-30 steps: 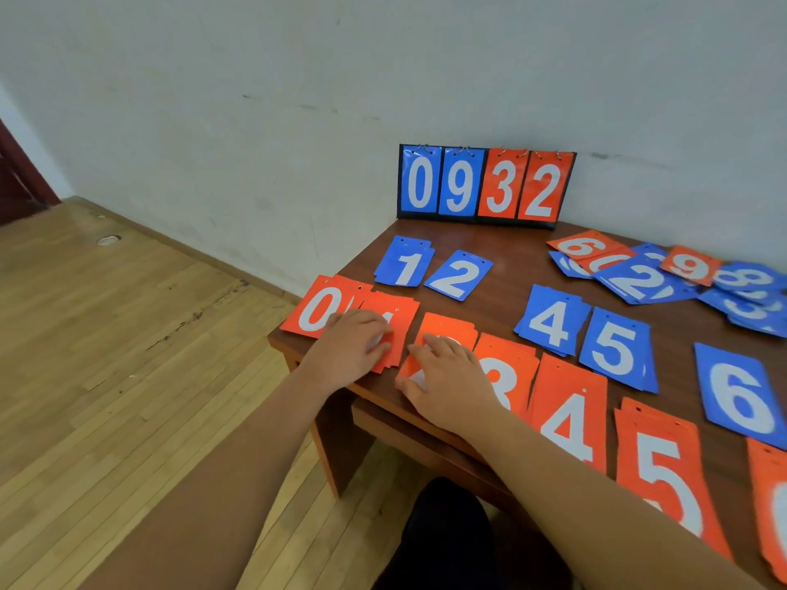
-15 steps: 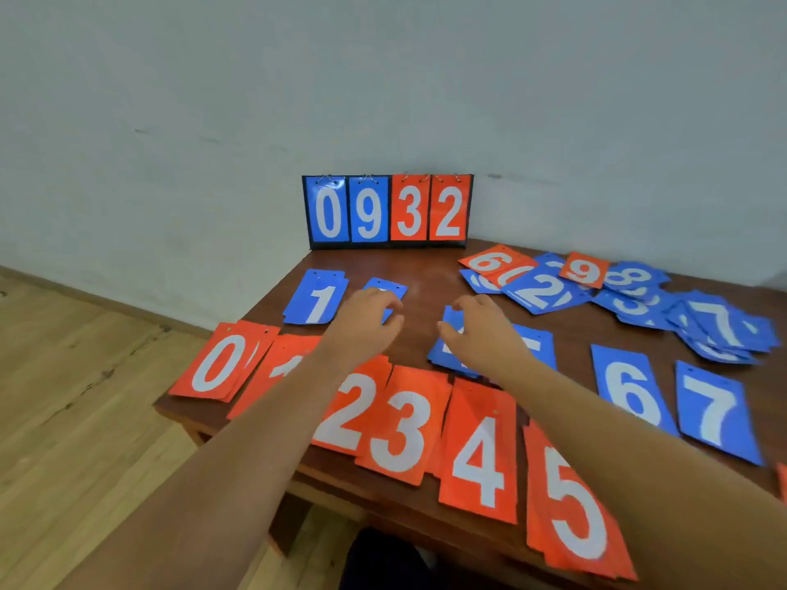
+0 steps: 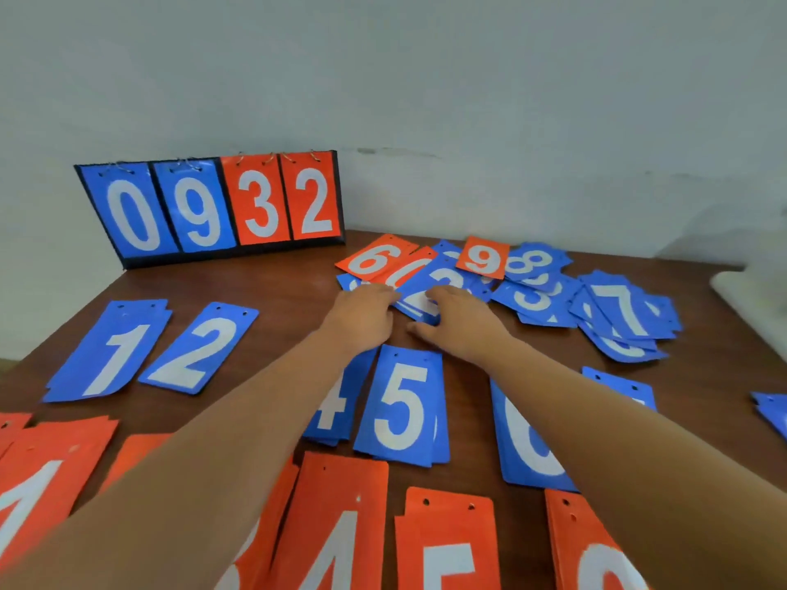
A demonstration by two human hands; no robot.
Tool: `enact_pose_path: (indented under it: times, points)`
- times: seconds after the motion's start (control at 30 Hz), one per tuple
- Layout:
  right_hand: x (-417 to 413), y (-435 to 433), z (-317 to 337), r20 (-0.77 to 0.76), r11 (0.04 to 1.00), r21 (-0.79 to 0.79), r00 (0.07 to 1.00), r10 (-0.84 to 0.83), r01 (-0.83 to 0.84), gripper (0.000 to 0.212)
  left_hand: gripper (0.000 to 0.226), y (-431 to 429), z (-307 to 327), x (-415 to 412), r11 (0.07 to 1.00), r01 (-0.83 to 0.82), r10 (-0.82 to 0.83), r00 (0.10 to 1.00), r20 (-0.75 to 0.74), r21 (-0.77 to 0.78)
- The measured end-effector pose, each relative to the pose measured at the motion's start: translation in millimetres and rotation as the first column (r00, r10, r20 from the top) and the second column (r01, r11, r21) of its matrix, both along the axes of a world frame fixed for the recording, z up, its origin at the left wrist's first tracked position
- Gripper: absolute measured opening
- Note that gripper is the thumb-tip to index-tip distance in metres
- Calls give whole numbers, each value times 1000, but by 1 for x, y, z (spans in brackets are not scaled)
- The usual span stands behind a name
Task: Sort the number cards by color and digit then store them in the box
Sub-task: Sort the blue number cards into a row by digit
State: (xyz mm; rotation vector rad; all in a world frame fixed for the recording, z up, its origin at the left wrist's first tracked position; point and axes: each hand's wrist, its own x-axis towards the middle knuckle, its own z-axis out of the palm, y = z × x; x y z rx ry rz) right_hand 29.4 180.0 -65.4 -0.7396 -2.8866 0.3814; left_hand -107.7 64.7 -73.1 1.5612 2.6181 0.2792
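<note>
Blue and orange number cards cover the brown table (image 3: pixel 289 287). Sorted blue piles lie in a row: 1 (image 3: pixel 108 349), 2 (image 3: pixel 198 347), 4 (image 3: pixel 336 402), 5 (image 3: pixel 402 404) and 6 (image 3: pixel 517 436). Orange piles fill the near edge, among them 4 (image 3: pixel 336 525) and 5 (image 3: pixel 447 547). An unsorted heap (image 3: pixel 532 287) lies at the back right. My left hand (image 3: pixel 362 315) and my right hand (image 3: pixel 458 319) both rest on a blue 2 card (image 3: pixel 434 287) at the heap's near left edge, fingers on the card; a firm grip is not visible.
A flip scoreboard (image 3: pixel 213 206) reading 0 9 3 2 stands against the wall at the back left. A white object (image 3: pixel 749 300) lies at the table's right edge. More blue cards (image 3: pixel 773 413) peek in at the far right.
Both hands have left the orange piles at the near edge and reached forward and right to the unsorted heap. The camera has swung right and closer to the table.
</note>
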Motion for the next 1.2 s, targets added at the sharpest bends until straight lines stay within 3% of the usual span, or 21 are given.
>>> enact_pose_path:
  times: [0.17,0.23,0.3,0.33,0.37,0.4,0.43,0.47,0.5,0.53,0.6,0.67,0.8,0.87,0.93,1.0,1.1,1.2]
  points:
    - [2,4,-9,12,961,241,990,137,-136,35,34,-2,-6,-1,983,47,-42,999,-29,179]
    - [7,1,-5,28,935,326,990,136,-138,28,31,-5,0,6,967,-5,7,1000,-10,256]
    - [13,-1,2,-49,936,349,996,76,-54,24,32,-5,15,20,932,-171,137,982,126,320]
    - [17,-1,7,-101,944,330,994,32,3,22,36,-5,24,28,899,-297,203,934,294,322]
    - [21,-2,11,-161,951,305,987,-4,54,22,41,-3,31,35,850,-443,237,804,545,284]
    - [26,-3,13,-221,957,280,975,-19,82,22,45,-1,39,42,803,-565,202,558,805,190]
    - [32,-5,16,-277,963,257,961,-6,80,23,47,-1,47,49,778,-623,111,267,957,83]
    - [37,-9,18,-317,970,238,948,27,52,23,44,-3,53,55,775,-632,10,52,999,25]
    - [44,-15,20,-333,976,219,940,72,2,24,36,-4,55,60,770,-638,-72,-61,996,17]
    - [51,-20,22,-326,979,195,937,123,-61,25,27,-5,58,64,753,-658,-116,-96,989,25]
    - [65,-28,23,-301,977,130,932,202,-170,29,11,-6,61,71,714,-699,-108,-60,992,35]
    - [80,-27,24,-304,983,59,935,182,-172,37,9,-7,59,77,700,-713,-56,2,998,41]
    - [95,-9,28,-399,978,-167,898,-185,127,31,10,-9,48,89,723,-677,-17,180,983,136]
    - [93,-2,33,-405,854,-484,817,-411,190,37,15,-10,47,100,743,-631,-67,261,963,223]
    - [90,1,38,-355,642,-759,758,-547,107,50,28,-10,47,109,764,-579,-113,316,942,286]
    - [91,-2,41,-350,580,-812,742,-571,63,46,34,-9,47,117,767,-551,-132,363,922,327]
    - [102,-7,48,-372,594,-801,712,-596,79,34,30,-13,50,125,720,-593,-180,342,922,360]
    - [126,-12,61,-376,519,-854,643,-667,39,29,23,-25,56,135,685,-646,-215,264,940,338]
